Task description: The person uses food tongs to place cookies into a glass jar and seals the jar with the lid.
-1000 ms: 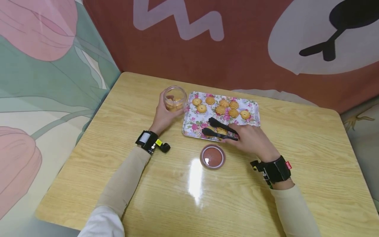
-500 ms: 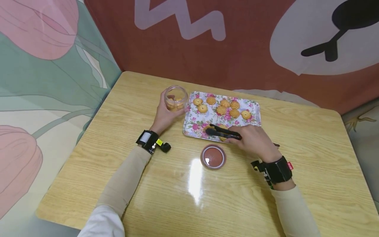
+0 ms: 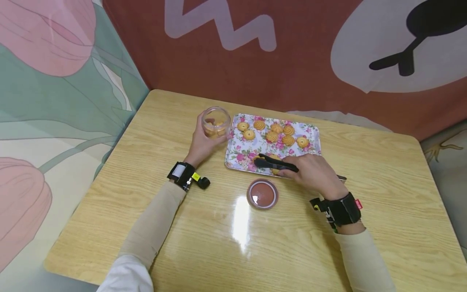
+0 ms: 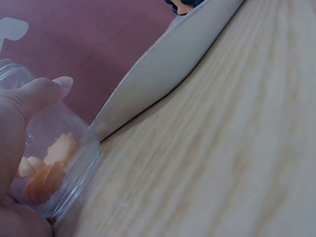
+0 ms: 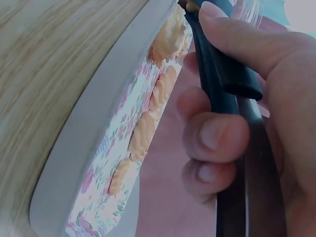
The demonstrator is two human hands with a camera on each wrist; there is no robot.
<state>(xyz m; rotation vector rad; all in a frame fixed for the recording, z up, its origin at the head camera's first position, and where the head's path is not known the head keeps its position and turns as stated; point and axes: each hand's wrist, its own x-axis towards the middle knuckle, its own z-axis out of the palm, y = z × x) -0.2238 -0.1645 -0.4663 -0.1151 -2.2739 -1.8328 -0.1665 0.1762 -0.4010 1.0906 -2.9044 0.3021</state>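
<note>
My left hand grips a clear jar standing on the table at the tray's left edge. Several swirled butter cookies lie at its bottom. In my right hand is a pair of black tongs, squeezed nearly together, thumb on one arm and fingers curled round the other. Their tips are over a cookie at the near side of the floral tray; the tongs partly hide it, and whether they pinch it is unclear. Other cookies sit spread on the tray's far half.
A round reddish-brown lid with a pale ring lies on the wooden table, just in front of the tray. Behind the table rises a painted reddish wall. Both wrists wear black camera straps.
A second ago the tongs were spread apart above the tray. My right hand has squeezed them together over the near cookie and holds them there. The left hand and jar stay in place.
</note>
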